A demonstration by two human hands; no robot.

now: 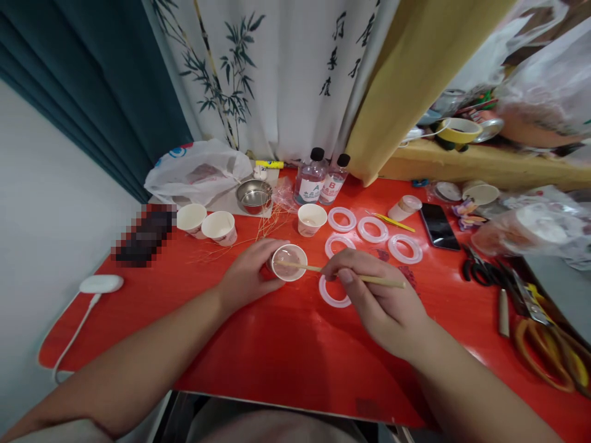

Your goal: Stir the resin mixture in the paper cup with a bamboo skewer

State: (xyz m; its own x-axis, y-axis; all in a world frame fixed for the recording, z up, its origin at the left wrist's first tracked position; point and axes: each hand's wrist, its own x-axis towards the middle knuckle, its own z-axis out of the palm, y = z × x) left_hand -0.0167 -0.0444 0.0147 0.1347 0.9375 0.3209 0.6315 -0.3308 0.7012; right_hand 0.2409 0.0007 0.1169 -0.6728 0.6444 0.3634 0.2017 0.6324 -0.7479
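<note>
My left hand [252,274] is wrapped round a paper cup [289,263] that holds a clear, bubbly liquid. Pinched in my right hand [381,295] is a thin wooden stick [383,281], its far end dipped into that cup. Several translucent ring moulds lie about the right hand; one ring mould [333,295] is partly hidden beneath its fingers. Behind the held cup stands another paper cup [312,220] with a little liquid in it. Two bottles, marked A [309,184] and B [332,184], stand upright farther back.
Two paper cups [219,227] stand at the left near a steel bowl [253,195] and thin twigs. On the right are a phone [439,226], yellow tweezers [394,223], black scissors [480,271] and large orange-handled shears [545,344]. A white device [101,283] with a cable sits far left.
</note>
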